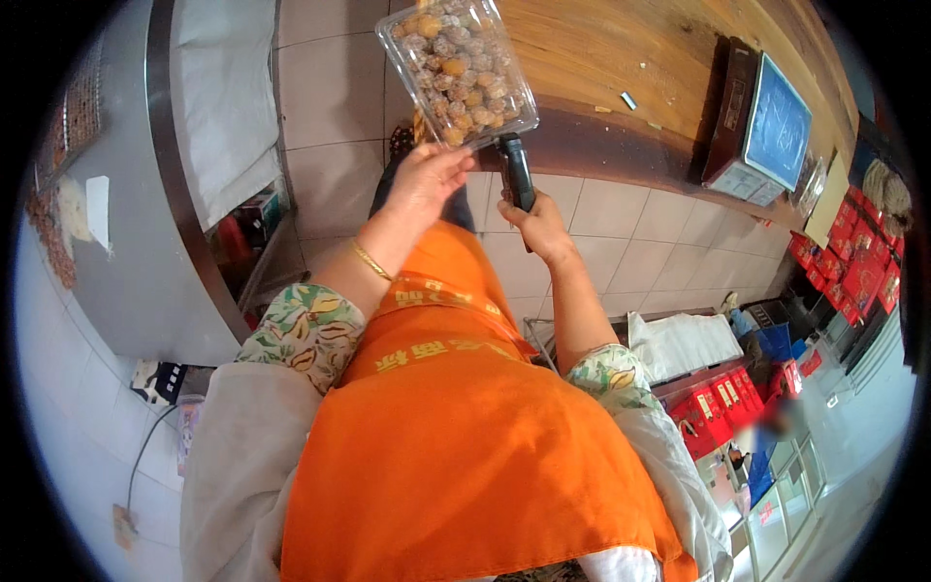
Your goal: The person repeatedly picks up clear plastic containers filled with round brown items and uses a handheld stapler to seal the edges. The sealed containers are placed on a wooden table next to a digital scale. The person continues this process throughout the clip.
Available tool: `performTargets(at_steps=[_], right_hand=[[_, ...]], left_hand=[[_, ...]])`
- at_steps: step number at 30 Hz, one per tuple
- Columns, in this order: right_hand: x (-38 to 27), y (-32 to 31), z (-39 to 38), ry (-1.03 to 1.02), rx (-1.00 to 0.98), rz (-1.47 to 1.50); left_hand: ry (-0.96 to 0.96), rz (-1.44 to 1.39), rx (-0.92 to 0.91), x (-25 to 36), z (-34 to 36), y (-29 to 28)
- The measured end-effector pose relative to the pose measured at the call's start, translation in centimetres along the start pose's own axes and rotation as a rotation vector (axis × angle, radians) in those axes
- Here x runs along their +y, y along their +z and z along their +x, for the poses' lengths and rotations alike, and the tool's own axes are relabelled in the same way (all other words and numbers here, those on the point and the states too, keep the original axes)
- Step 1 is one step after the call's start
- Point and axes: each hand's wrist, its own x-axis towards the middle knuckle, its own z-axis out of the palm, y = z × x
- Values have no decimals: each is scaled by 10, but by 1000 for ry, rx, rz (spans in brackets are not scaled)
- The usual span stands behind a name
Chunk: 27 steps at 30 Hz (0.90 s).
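A clear plastic box (456,73) filled with round brown and yellowish sugar-dusted sweets or dried fruits lies tilted at the top, over the left corner of the wooden table. At its near edge my left hand (427,184) has bent fingers, palm partly up, pinching around the rim. My right hand (536,223) is wrapped round a black stapler (517,173), whose front end meets the box's near right corner. Whether its jaws bite the rim is too small to tell.
On the wooden table (601,58) stands a digital scale (776,126) with a blue-lit top, beside small scraps. A grey metal counter (145,242) runs along the left. Red gift boxes (713,407) are stacked at right; tiled floor (335,107) lies between.
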Motion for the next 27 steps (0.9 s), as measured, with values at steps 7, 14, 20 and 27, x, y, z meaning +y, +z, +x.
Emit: performTargets(at_steps=[7, 14, 20, 27], right_hand=[[15, -3, -8, 33, -103, 236], [14, -6, 5, -2, -115, 201], [1, -9, 3, 9, -153, 103], [-4, -8, 5, -8, -138, 77]], left_hand=[[4, -164, 19, -28, 9, 25], [114, -90, 69, -31, 9, 29], [162, -23, 138, -30, 7, 31], [182, 28, 172, -29, 8, 31]])
